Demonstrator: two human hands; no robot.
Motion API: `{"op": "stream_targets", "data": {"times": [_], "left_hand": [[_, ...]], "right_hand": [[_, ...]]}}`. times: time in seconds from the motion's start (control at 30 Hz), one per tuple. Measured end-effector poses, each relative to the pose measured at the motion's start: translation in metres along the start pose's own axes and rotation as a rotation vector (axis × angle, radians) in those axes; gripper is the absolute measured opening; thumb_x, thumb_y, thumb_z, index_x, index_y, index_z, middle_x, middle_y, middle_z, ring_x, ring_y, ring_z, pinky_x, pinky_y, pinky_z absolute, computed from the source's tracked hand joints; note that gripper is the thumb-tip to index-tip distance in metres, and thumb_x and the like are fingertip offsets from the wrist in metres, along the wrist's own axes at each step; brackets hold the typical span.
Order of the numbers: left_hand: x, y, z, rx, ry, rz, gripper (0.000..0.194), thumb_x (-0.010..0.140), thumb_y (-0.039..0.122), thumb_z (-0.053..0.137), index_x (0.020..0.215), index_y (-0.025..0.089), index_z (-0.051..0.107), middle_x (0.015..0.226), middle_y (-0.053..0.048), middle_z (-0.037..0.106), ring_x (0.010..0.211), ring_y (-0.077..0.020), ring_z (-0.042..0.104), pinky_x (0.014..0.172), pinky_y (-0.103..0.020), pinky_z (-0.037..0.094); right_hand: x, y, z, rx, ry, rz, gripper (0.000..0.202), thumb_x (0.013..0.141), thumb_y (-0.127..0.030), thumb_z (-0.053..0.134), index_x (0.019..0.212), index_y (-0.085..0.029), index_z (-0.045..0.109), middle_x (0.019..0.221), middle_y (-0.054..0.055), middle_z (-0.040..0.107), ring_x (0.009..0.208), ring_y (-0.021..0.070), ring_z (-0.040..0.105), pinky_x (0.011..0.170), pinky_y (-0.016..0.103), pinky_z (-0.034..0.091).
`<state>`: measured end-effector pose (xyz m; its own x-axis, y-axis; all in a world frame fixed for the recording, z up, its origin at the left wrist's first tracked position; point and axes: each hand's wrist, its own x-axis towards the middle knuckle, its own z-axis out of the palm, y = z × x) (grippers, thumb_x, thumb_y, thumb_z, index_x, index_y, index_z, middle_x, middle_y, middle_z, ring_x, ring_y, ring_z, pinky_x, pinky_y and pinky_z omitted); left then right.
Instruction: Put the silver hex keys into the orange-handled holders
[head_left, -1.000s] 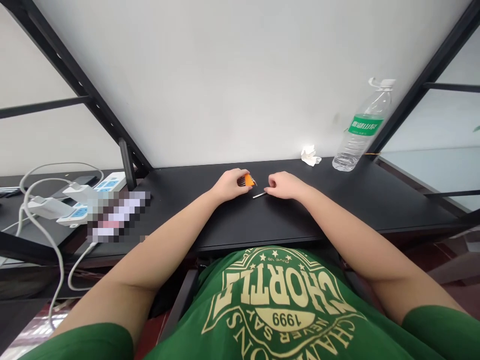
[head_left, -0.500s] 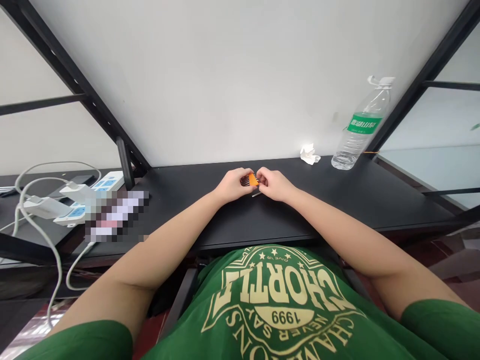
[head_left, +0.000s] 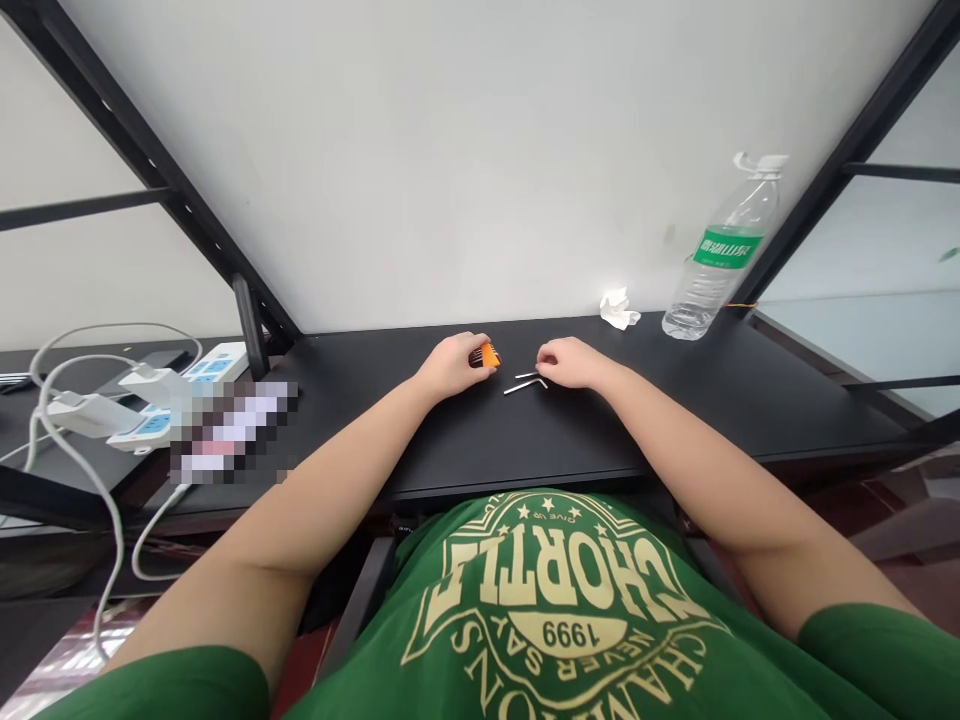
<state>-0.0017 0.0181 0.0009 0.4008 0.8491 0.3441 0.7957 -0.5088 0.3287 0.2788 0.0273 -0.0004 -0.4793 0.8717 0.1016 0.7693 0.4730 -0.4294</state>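
Note:
My left hand is closed round an orange holder with several thin metal keys in it, over the middle of the black table. To its right, my right hand pinches one end of a thin metal L-shaped key, its shaft pointing left at the tabletop. Just below that lies another L-shaped key on the table, its bent end toward my right hand.
A clear water bottle with a green label stands at the back right, beside crumpled white tissue. On the left are a power strip with chargers, white cables and a blurred-out phone. Black metal frames rise at both sides.
My hands have moved apart, the left with the orange holder going left. My right hand has shifted right, with a metal key now visible in its fingers.

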Motion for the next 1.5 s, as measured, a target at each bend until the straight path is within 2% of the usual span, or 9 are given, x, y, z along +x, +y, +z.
{"op": "stream_targets", "data": {"times": [0.13,0.27,0.4,0.6,0.8,0.97,1.1,1.23,1.5], "left_hand": [[0.000,0.005,0.001,-0.005,0.014,0.035,0.036,0.082,0.041,0.074,0.113,0.024,0.071,0.097,-0.005,0.070,0.086,-0.0217,0.063,0.079,-0.034,0.048],[-0.001,0.007,0.000,-0.021,0.020,0.060,0.035,0.082,0.041,0.074,0.113,0.024,0.070,0.094,-0.003,0.069,0.083,-0.0204,0.061,0.078,-0.033,0.048],[-0.002,0.009,-0.001,-0.044,0.022,0.066,0.037,0.082,0.041,0.074,0.115,0.023,0.070,0.095,-0.003,0.070,0.082,-0.0200,0.061,0.080,-0.034,0.049],[-0.004,0.022,0.000,-0.067,-0.001,0.136,0.042,0.083,0.043,0.075,0.119,0.022,0.068,0.104,-0.006,0.072,0.090,-0.0221,0.064,0.084,-0.034,0.050],[-0.006,0.034,0.000,-0.048,-0.024,0.219,0.029,0.087,0.042,0.071,0.109,0.023,0.069,0.093,-0.004,0.069,0.088,-0.0217,0.062,0.081,-0.033,0.047],[-0.004,0.024,0.001,-0.015,-0.008,0.172,0.032,0.085,0.037,0.073,0.113,0.023,0.069,0.099,-0.005,0.071,0.090,-0.0227,0.064,0.083,-0.034,0.049],[-0.003,0.015,0.002,-0.015,-0.021,0.111,0.042,0.082,0.036,0.076,0.122,0.024,0.069,0.106,-0.005,0.073,0.094,-0.0239,0.067,0.087,-0.035,0.051],[-0.004,0.017,0.004,-0.015,-0.041,0.150,0.041,0.083,0.036,0.075,0.122,0.024,0.069,0.106,-0.006,0.072,0.095,-0.0239,0.066,0.086,-0.035,0.051],[-0.004,0.024,0.004,-0.076,-0.030,0.193,0.032,0.084,0.041,0.073,0.111,0.023,0.070,0.095,-0.003,0.071,0.086,-0.0204,0.063,0.078,-0.031,0.048]], "right_hand": [[-0.006,-0.013,0.004,-0.047,-0.100,-0.163,0.009,0.084,-0.025,0.070,0.092,-0.022,0.068,0.109,0.007,0.066,0.084,0.0190,0.060,0.071,0.029,0.044],[-0.010,-0.027,0.008,-0.085,-0.132,-0.177,0.012,0.080,-0.013,0.066,0.087,-0.022,0.061,0.104,0.006,0.064,0.083,0.0190,0.058,0.069,0.029,0.042],[-0.011,-0.030,0.009,-0.078,-0.124,-0.172,0.014,0.078,-0.014,0.067,0.088,-0.022,0.060,0.102,0.006,0.065,0.084,0.0197,0.057,0.068,0.029,0.042],[-0.006,-0.026,0.010,0.130,0.163,-0.168,0.014,0.087,-0.026,0.064,0.100,-0.021,0.062,0.096,0.003,0.069,0.081,0.0175,0.060,0.073,0.029,0.043],[-0.006,-0.036,0.022,0.300,0.210,-0.228,0.014,0.084,-0.021,0.058,0.098,-0.023,0.055,0.086,-0.002,0.068,0.070,0.0150,0.059,0.070,0.027,0.044],[-0.004,-0.031,0.020,0.275,0.284,-0.137,0.020,0.077,-0.015,0.057,0.095,-0.023,0.060,0.077,-0.003,0.063,0.069,0.0154,0.057,0.067,0.027,0.043],[-0.001,-0.018,0.012,0.372,0.214,-0.020,0.019,0.074,-0.014,0.057,0.090,-0.022,0.063,0.080,-0.002,0.065,0.069,0.0158,0.063,0.067,0.027,0.047],[-0.001,-0.016,0.014,0.514,0.102,-0.027,0.019,0.076,-0.013,0.058,0.091,-0.022,0.063,0.079,-0.003,0.065,0.065,0.0157,0.068,0.063,0.026,0.050],[-0.003,-0.023,0.019,0.522,0.107,-0.079,0.013,0.086,-0.024,0.065,0.097,-0.023,0.071,0.080,-0.001,0.071,0.068,0.0158,0.069,0.066,0.026,0.053]]}}
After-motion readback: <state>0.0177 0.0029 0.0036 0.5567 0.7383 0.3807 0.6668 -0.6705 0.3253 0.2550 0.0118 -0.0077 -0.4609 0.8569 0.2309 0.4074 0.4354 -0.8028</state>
